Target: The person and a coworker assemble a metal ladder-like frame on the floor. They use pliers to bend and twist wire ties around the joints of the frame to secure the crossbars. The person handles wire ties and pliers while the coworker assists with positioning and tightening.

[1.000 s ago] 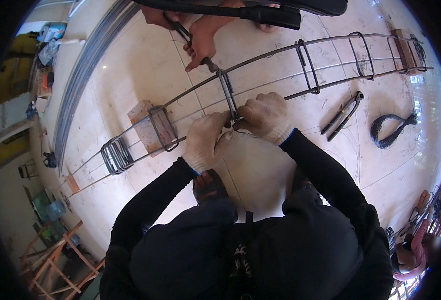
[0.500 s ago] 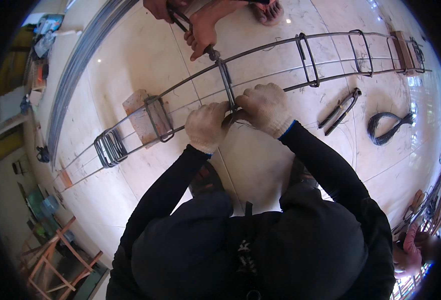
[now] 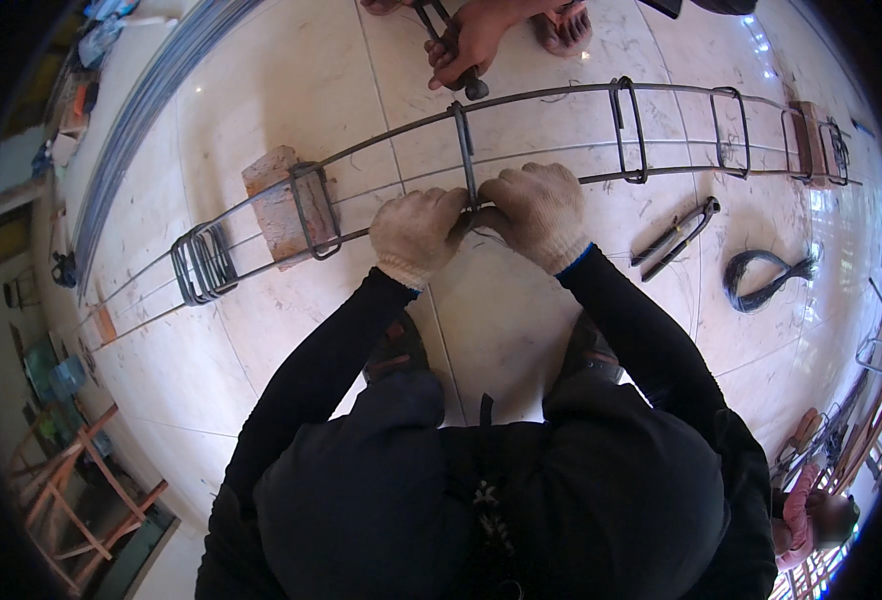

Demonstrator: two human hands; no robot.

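Note:
Both my hands wear cream knit gloves and meet at the near bar of a long rebar frame (image 3: 391, 134). My left hand (image 3: 418, 235) is closed with its fingertips at the foot of a rectangular steel stirrup (image 3: 464, 145). My right hand (image 3: 539, 212) pinches at the same joint from the other side. Whatever small thing lies between the fingertips is mostly hidden. Across the frame, a co-worker's hand (image 3: 469, 42) holds long-handled pincers (image 3: 475, 88), their head just above the far bar, apart from it.
Bricks (image 3: 279, 190) prop up the frame. Bunched stirrups (image 3: 204, 263) hang on its left end, and more stand spaced along the right. Pincers (image 3: 677, 238) and a coil of tie wire (image 3: 761, 280) lie on the tiles. Long bars (image 3: 151, 130) run along the left.
The co-worker's pincers have lifted off the stirrup's far corner. My hands stay at the near joint, and the dark curved thing between them shows less now. The view has shifted slightly.

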